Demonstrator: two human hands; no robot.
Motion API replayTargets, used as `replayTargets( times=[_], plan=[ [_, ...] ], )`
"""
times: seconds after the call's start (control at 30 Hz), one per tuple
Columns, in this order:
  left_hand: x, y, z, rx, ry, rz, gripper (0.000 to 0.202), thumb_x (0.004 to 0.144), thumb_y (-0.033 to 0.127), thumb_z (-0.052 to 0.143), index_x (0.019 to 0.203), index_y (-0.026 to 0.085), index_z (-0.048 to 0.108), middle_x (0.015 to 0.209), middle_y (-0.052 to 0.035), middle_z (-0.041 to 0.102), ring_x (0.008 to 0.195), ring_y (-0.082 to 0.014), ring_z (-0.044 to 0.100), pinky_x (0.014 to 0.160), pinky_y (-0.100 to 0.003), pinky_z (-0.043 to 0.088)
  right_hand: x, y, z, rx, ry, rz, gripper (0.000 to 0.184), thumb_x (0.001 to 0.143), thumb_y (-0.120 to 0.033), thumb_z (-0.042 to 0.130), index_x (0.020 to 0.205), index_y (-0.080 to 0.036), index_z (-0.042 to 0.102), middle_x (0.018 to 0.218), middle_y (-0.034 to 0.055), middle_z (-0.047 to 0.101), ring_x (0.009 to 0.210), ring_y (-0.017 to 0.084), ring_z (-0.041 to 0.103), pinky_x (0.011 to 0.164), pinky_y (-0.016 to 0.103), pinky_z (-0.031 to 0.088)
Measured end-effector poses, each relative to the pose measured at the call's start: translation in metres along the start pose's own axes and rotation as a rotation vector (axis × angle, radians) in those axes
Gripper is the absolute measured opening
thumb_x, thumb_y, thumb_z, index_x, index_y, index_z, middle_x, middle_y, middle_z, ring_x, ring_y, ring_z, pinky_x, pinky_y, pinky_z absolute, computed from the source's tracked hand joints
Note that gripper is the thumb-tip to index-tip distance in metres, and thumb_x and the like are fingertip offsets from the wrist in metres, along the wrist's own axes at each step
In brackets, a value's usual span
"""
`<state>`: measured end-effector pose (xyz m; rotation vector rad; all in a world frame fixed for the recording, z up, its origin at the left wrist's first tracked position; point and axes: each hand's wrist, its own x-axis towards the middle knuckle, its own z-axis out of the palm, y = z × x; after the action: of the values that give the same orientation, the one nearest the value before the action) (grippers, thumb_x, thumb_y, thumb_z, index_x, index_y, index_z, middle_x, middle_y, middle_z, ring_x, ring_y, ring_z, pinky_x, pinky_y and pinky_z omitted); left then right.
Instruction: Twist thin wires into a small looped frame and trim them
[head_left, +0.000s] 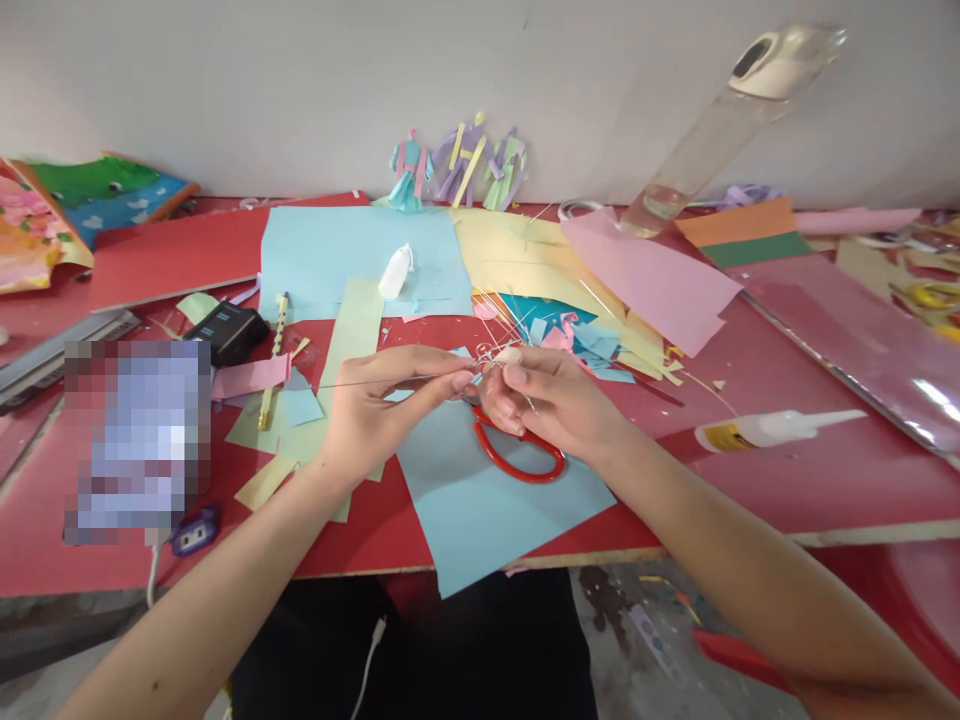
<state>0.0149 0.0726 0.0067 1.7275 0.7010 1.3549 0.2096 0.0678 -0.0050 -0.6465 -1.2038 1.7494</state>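
Note:
My left hand is closed in a pinch on a thin wire, which runs out leftward past the hand. Just to the right, my right hand is closed with its fingers curled around curled wire ends; a short end pokes out below its fingers. The fingertips of both hands almost meet, and what lies within the right palm is hidden. Beneath the hands rest red-handled scissors, on a light blue paper sheet. Behind the right hand lies a pile of paper scraps and thin wires.
Three paper figures lean on the wall. A small white bottle lies on blue paper. At right are a glue bottle and a tilted clear water bottle. Leftward are a pencil, a black device and a blurred-out phone-like object.

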Motion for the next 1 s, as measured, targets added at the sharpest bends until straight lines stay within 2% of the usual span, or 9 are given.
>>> replayTargets(
  times=[0.3,0.43,0.63,0.87,1.0],
  plan=[
    [-0.0007,0.0018,0.0005,-0.126,-0.012,-0.093,0.007,0.080,0.015,0.074,0.085,0.019,0.076,0.084,-0.0025,0.077,0.075,-0.0177,0.074,0.070,-0.031,0.065,0.0018,0.0001,0.0008,-0.030,0.027,-0.036,0.019,0.080,-0.033,0.075,0.067,-0.019,0.071,0.055,-0.0033,0.058,0.048,0.007,0.050,0.046,0.021,0.039],
    [0.0023,0.0043,0.0013,-0.212,-0.021,-0.226,0.003,0.081,0.020,0.073,0.082,0.017,0.075,0.081,-0.0039,0.076,0.075,-0.0197,0.074,0.067,-0.032,0.066,0.0022,0.0007,0.0008,-0.110,0.069,-0.070,0.021,0.077,-0.038,0.077,0.066,-0.021,0.072,0.054,-0.0029,0.061,0.048,0.008,0.050,0.047,0.022,0.041],
    [0.0056,0.0027,-0.0009,-0.310,-0.055,-0.424,0.012,0.080,0.028,0.075,0.078,0.017,0.074,0.080,-0.0050,0.076,0.074,-0.0196,0.074,0.066,-0.032,0.066,0.0015,0.0018,-0.0005,-0.213,0.111,-0.083,0.019,0.078,-0.040,0.075,0.072,-0.023,0.075,0.059,-0.0009,0.065,0.051,0.009,0.054,0.048,0.023,0.043],
    [0.0067,0.0011,-0.0034,-0.377,-0.074,-0.510,0.013,0.081,0.030,0.075,0.079,0.018,0.072,0.080,-0.0047,0.077,0.068,-0.0176,0.074,0.065,-0.029,0.065,0.0005,0.0028,-0.0018,-0.239,0.109,-0.127,0.012,0.081,-0.033,0.074,0.073,-0.023,0.075,0.061,-0.0017,0.066,0.055,0.009,0.058,0.052,0.024,0.047],
    [0.0072,0.0011,-0.0032,-0.404,-0.082,-0.523,0.012,0.082,0.029,0.074,0.078,0.017,0.071,0.082,-0.0048,0.076,0.068,-0.0170,0.074,0.066,-0.029,0.064,0.0003,0.0031,-0.0026,-0.268,0.115,-0.125,0.015,0.081,-0.034,0.074,0.071,-0.022,0.074,0.061,-0.0014,0.065,0.056,0.009,0.058,0.052,0.024,0.046]
  ],
)
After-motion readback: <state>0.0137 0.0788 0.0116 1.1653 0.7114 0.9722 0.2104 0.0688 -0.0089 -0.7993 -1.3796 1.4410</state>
